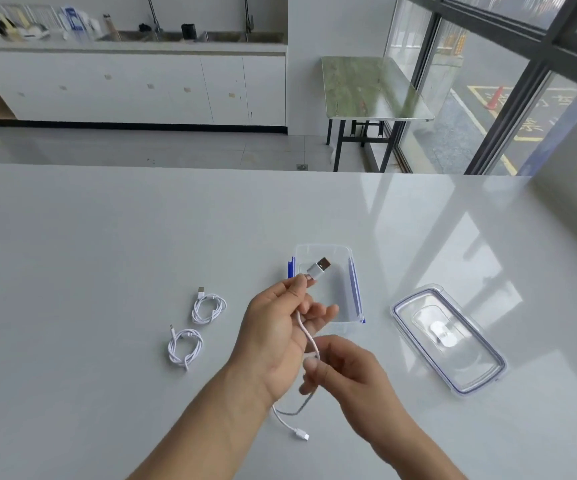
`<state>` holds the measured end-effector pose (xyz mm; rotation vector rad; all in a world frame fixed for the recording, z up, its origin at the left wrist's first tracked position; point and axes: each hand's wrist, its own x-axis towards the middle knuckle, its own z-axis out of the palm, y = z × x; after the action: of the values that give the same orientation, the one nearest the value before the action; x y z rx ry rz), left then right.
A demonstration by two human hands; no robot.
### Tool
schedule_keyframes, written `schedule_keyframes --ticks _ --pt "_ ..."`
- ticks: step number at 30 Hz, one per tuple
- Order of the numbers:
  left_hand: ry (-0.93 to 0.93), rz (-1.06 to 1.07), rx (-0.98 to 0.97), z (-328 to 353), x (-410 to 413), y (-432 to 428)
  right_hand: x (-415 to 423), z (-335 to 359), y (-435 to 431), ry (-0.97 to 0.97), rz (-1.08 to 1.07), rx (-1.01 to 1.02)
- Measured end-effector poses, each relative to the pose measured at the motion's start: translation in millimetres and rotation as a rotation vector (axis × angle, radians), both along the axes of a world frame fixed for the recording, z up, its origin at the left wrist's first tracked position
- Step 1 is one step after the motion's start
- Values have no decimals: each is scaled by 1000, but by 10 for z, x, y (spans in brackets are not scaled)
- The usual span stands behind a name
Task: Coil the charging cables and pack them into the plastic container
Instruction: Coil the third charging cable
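Fingers (297,284) of the left hand (273,327) pinched the loose cable (306,332) just under its big USB plug (319,268). The plug pointed far and to the right, in front of the open plastic container (325,247).

From this pinch the cable ran toward the near side, across the left palm, into the right hand (346,368). Its thumb and first finger were pressed together on the cable. Below the right hand the rest dropped to the worktop (107,254), where the small plug (302,435) lay.

So the long axis went from far to near, and the free tail was nearer to the right hand. I judge that this hand should wind the tail round the left fingers.

The far coiled cable (208,308) and the near coiled cable (185,348) lay left of the hands, not yet in the container. The lid (448,341) lay to its right.
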<state>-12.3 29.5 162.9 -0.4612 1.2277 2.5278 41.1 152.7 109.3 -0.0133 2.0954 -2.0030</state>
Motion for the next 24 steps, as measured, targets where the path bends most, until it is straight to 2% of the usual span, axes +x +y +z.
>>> schedule_keyframes --ticks 2,4,7,12,15,18,21,24 --pt "-26 -6 69 33 20 -59 -31 -6 12 52 -105 20" --pt "-35 -69 106 55 32 -136 -76 41 71 74 -115 45" --pt "-24 -140 126 98 33 -235 -140 79 151 59 19 83" --pt "58 -107 259 166 14 -309 -188 24 230 43 141 97" --pt "121 -138 259 216 -4 -332 -225 -95 251 -71 277 154" --pt "131 -234 160 265 10 -353 -368 -196 359 -171 349 342" --pt "138 -445 -79 260 35 -373 -606 -42 483 -130 269 478" --pt "156 -591 -373 214 40 -379 -838 384 514 -48 108 409"
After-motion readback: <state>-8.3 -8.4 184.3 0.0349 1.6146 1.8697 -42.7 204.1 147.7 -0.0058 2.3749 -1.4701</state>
